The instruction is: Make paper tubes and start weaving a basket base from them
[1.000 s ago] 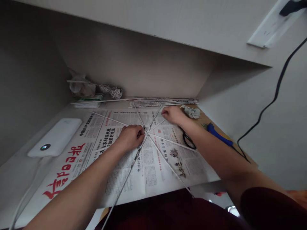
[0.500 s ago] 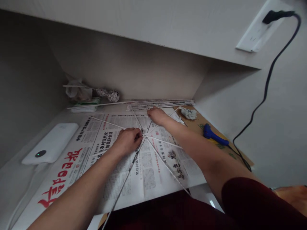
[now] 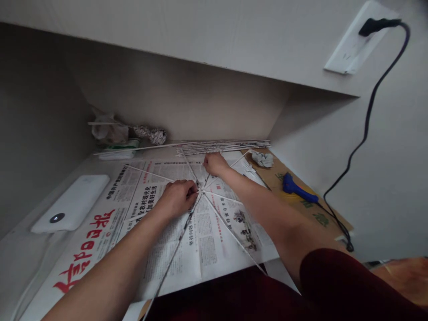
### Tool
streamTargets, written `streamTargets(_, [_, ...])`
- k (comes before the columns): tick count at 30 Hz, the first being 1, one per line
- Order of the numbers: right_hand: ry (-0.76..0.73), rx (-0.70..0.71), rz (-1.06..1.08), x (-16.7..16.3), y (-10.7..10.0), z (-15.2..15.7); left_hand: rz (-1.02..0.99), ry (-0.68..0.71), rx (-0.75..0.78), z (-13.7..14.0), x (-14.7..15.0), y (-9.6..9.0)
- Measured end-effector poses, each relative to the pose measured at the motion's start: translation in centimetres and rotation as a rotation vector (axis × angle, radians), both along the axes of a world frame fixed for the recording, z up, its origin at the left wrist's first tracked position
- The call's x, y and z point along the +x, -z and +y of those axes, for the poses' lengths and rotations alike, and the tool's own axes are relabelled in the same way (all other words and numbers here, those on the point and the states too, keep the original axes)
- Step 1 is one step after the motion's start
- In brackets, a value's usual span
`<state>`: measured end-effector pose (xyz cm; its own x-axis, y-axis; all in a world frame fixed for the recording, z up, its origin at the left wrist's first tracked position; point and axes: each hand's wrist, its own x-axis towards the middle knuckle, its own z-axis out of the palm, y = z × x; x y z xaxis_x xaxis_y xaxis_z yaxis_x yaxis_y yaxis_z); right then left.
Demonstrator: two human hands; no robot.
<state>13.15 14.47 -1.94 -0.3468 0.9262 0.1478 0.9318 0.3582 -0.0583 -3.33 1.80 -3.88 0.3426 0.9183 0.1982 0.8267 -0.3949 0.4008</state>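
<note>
Thin rolled-paper sticks (image 3: pixel 230 228) fan out like spokes from a crossing point (image 3: pixel 201 191) on a spread newspaper (image 3: pixel 203 261). Just left of that crossing, my left hand (image 3: pixel 180 197) is closed, thumb and fingers pinching a stick close to the centre; the fingertips partly hide it. Farther back, my right hand (image 3: pixel 216 164) has its fingers curled round a speckled paper stick that runs from the centre up to it. Other spokes reach toward the back, the left and the front edge, one passing beneath my right forearm.
A bundle of paper sticks (image 3: pixel 224 146) lies along the back wall. On cardboard (image 3: pixel 267 178) at right are a blue glue gun (image 3: pixel 299 189) with a black cord and crumpled paper (image 3: pixel 261 158). A white power bank (image 3: pixel 72 203) stands left; a plastic bag (image 3: pixel 109 129) sits behind.
The view has shifted slightly. My right hand has moved a little nearer and left, its fingers more curled. My left hand stays at the crossing.
</note>
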Motion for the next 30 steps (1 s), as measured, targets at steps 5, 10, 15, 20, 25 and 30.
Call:
streamTargets(5, [0.043,0.057,0.043,3.4,-1.3,-1.3,0.010,-0.006,-0.009,0.0,-0.2,-0.1])
streamTargets(10, [0.254,0.086,0.027,11.5,-3.3,-2.1,0.031,-0.027,-0.006,0.0,-0.2,0.0])
streamTargets(15, [0.420,0.043,0.057,16.3,-3.4,-2.4,0.082,-0.078,-0.006,-0.2,-0.3,-0.3])
streamTargets(20, [0.475,-0.027,0.049,17.0,-2.3,-2.2,0.092,-0.092,-0.019,-0.1,-0.7,-0.3])
streamTargets(25, [0.476,-0.102,0.046,17.0,-1.5,-2.4,0.084,-0.096,-0.030,0.1,-0.8,-0.1])
streamTargets(30, [0.486,-0.098,0.072,17.3,-1.8,-2.8,0.080,-0.096,-0.042,0.1,-0.7,-0.2])
